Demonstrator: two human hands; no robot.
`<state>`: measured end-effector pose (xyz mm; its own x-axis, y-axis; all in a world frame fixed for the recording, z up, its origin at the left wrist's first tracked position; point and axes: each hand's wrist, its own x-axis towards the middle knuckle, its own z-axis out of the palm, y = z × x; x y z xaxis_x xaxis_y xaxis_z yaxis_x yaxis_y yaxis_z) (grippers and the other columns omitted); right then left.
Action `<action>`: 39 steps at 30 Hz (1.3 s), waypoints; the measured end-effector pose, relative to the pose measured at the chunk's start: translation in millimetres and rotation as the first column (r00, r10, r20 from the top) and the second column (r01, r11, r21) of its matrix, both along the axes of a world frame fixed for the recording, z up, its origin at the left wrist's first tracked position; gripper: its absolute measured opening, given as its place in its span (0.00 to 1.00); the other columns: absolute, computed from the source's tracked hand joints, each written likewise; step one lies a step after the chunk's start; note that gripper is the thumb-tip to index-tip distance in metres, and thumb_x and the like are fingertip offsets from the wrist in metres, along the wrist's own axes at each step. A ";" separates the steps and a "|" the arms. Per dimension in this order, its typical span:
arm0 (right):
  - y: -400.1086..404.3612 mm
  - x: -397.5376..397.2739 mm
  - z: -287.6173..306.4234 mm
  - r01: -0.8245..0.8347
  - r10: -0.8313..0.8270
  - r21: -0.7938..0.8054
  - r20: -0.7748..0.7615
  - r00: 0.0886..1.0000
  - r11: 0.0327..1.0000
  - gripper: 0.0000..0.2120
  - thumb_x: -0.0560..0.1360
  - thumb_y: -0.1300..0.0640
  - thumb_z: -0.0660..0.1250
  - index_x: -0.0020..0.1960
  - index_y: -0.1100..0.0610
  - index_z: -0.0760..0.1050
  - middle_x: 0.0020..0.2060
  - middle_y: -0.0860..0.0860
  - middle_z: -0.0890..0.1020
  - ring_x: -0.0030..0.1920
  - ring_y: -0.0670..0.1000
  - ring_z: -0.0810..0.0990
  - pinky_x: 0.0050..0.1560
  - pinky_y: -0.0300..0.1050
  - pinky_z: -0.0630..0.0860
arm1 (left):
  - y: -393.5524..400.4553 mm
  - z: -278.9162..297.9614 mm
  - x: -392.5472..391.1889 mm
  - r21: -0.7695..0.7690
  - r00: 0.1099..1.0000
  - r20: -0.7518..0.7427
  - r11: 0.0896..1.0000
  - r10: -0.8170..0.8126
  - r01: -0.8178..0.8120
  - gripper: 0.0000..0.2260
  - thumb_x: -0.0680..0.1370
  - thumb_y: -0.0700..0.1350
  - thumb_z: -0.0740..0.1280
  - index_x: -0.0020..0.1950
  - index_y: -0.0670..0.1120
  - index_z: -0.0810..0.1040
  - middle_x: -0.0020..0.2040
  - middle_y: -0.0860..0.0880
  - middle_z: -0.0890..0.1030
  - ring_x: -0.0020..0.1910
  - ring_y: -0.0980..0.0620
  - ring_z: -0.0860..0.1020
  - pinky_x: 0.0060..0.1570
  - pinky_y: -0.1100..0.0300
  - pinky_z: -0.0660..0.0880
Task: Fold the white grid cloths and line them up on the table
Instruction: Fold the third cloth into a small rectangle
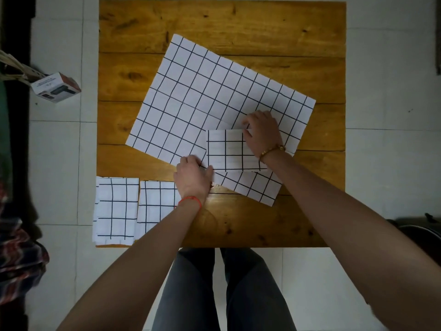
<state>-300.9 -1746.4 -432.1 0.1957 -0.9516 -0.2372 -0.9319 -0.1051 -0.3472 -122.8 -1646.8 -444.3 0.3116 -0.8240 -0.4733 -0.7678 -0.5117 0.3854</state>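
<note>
A large white grid cloth (200,101) lies spread flat and turned at an angle across the middle of the wooden table (238,25). On its near right part sits a small folded grid cloth (226,151). My right hand (261,132) grips the folded cloth's far right corner with curled fingers. My left hand (194,177) pinches its near left corner, thumb out to the right. Two more folded grid cloths lie side by side at the table's near left corner, one at the left (117,209) and one just right of it (156,201), partly under my left forearm.
A small cardboard box (56,87) lies on the tiled floor left of the table. Dark patterned fabric (19,254) lies at the left edge. My legs are below the table's near edge. A dark object (420,225) sits at the right edge.
</note>
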 end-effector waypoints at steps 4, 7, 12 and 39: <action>-9.4 4.8 -8.4 -0.037 0.041 0.075 -0.052 0.998 0.997 0.10 0.76 0.59 0.61 0.56 0.58 0.74 0.56 0.55 0.76 0.60 0.57 0.69 0.57 0.50 0.66 | -8.0 -3.4 -9.4 0.024 0.996 -0.023 0.996 0.092 -0.091 0.09 0.71 0.50 0.69 0.45 0.48 0.74 0.49 0.49 0.76 0.50 0.47 0.75 0.52 0.47 0.75; -10.4 2.9 -14.2 -0.050 0.058 0.102 -0.078 0.995 0.994 0.08 0.76 0.59 0.61 0.54 0.58 0.73 0.55 0.56 0.76 0.59 0.57 0.69 0.56 0.49 0.66 | -10.9 -5.2 -14.9 0.034 0.995 -0.019 0.995 0.098 -0.097 0.09 0.70 0.50 0.71 0.44 0.48 0.74 0.47 0.50 0.75 0.47 0.48 0.75 0.50 0.48 0.75; -12.5 -0.5 -21.7 -0.061 0.071 0.134 -0.073 0.995 0.989 0.09 0.76 0.58 0.63 0.55 0.59 0.73 0.55 0.56 0.76 0.59 0.58 0.69 0.57 0.51 0.66 | -15.6 -7.8 -20.1 0.074 0.996 -0.014 0.994 0.083 -0.082 0.07 0.71 0.49 0.70 0.44 0.48 0.74 0.46 0.49 0.76 0.47 0.47 0.76 0.51 0.47 0.75; 107.1 -4.3 4.4 0.211 -0.497 0.639 0.307 0.812 0.740 0.07 0.72 0.58 0.69 0.50 0.57 0.76 0.47 0.54 0.83 0.47 0.53 0.80 0.40 0.37 0.73 | -16.9 17.0 57.9 0.004 0.865 -0.502 1.000 0.000 0.002 0.15 0.72 0.34 0.72 0.57 0.46 0.82 0.32 0.54 0.67 0.30 0.60 0.69 0.46 0.61 0.74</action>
